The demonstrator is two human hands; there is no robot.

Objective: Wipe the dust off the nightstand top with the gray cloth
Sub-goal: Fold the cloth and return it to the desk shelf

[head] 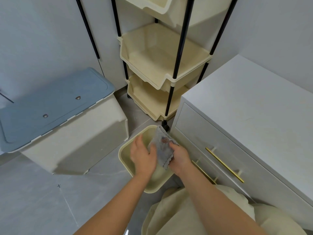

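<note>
The gray cloth (162, 146), folded and with a brownish spot on it, is held between both my hands above a cream plastic basin (124, 158) on the floor. My left hand (143, 156) grips the cloth's left edge with the thumb on it. On the cloth's right side my right hand (180, 156) pinches it. The white nightstand (254, 106) stands to the right, its flat top bare, with two drawers and gold bar handles (224, 164) on its front.
A cream tiered cart (162, 68) with black posts and wheels stands behind the basin. A beige storage box with a blue lid (55, 106) sits on the left. Gray tiled floor (42, 200) spreads at the lower left; my beige-clothed knees are at the bottom right.
</note>
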